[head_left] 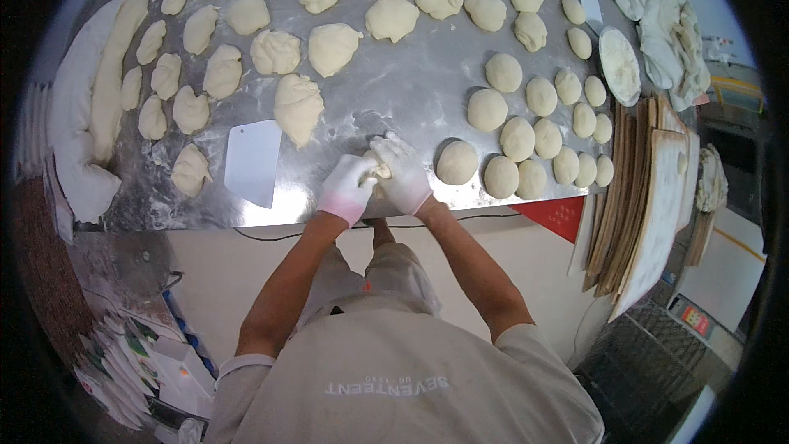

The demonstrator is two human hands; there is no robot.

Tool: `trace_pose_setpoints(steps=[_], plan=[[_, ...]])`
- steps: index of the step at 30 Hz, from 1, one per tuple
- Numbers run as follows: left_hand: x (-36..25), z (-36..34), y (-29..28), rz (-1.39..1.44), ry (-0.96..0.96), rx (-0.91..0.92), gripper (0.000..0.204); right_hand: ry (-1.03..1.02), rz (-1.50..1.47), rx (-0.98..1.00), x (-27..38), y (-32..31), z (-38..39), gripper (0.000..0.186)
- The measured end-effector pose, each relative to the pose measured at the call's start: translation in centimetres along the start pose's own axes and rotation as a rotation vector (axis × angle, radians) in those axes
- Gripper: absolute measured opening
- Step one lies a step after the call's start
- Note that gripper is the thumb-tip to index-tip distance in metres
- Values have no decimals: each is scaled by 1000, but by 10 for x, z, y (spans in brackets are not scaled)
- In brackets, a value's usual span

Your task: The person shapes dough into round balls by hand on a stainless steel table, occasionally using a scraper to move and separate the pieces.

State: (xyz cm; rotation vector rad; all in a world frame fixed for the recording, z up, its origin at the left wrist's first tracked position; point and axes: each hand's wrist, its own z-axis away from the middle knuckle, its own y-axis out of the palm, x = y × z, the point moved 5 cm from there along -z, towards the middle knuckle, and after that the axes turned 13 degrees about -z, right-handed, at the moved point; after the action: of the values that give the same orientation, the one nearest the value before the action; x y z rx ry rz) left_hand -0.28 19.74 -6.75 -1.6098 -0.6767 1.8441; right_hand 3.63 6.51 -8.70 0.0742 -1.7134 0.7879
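Observation:
At the table's near edge, my two hands meet in white gloves. Pinched between them is a small piece of dough [381, 169], mostly hidden by the fingers. My left hand [347, 187] is closed on its left side, and my right hand [400, 174] curls over it from the right. Just beyond my left hand lies a rough, torn lump of dough [297, 108]. A white flat scraper [252, 163] rests left of that hand. Smooth round dough balls sit right of my right hand, the nearest ball [457, 163] close beside it.
Rough dough pieces [222, 72] cover the metal table's [394, 74] left and far parts. A long dough strip [115, 74] lies along the left edge. At right are a floury oval dish [619, 66], crumpled cloths [670, 33] and upright stacked boards [649, 197].

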Motion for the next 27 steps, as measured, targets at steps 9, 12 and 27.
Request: trace_pose_setpoints(steps=[9,12,27], plan=[[-21,3,9,-221,159,-7,17,99,-310,11,14,-26,1,42],[-24,4,11,6,-139,-74,15,-210,21,-103,8,-14,10,42],[89,40,-121,-535,-561,-278,51,-227,237,-164,85,-7,21,27]])
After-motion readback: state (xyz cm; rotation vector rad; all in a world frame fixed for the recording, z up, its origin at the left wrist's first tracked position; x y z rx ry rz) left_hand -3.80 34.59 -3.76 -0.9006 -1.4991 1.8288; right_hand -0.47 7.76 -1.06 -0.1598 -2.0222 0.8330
